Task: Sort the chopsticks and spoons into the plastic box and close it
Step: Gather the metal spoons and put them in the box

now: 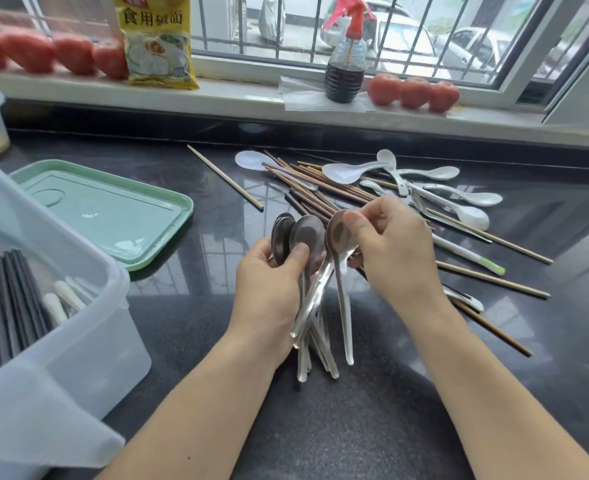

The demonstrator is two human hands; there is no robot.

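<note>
Several shiny metal spoons (315, 289) stand nearly upright in a fanned bundle over the dark polished stone bench (372, 410), bowls up and away from the person, handle ends pointing down toward the viewer. The left hand (272, 289) grips the bundle round the necks, its fingers curled behind and the thumb pressed on one bowl. The right hand (390, 251) pinches the rim of the rightmost spoon's bowl between thumb and forefinger, the other fingers curled.

Behind the hands lies a loose pile of brown wooden chopsticks (317, 188), long axes mostly running from far left to near right, mixed with white plastic soup spoons (352, 171) pointing various ways. One pale chopstick (225, 177) lies apart to the left of the pile. Some chopsticks are hidden under the right hand and forearm.

The translucent plastic box (61, 341) sits open at the left edge, partly cut off; inside it dark chopsticks (12, 306) lie lengthwise beside white handles that are hard to make out. Its pale green rectangular lid (113, 209) lies flat on the bench just behind.

On the windowsill a yellow packet (158, 39) reads "食用碱面"; a spray bottle with a red trigger and dark liquid (345, 64) stands on a white tissue between rows of red tomatoes (414, 91).
</note>
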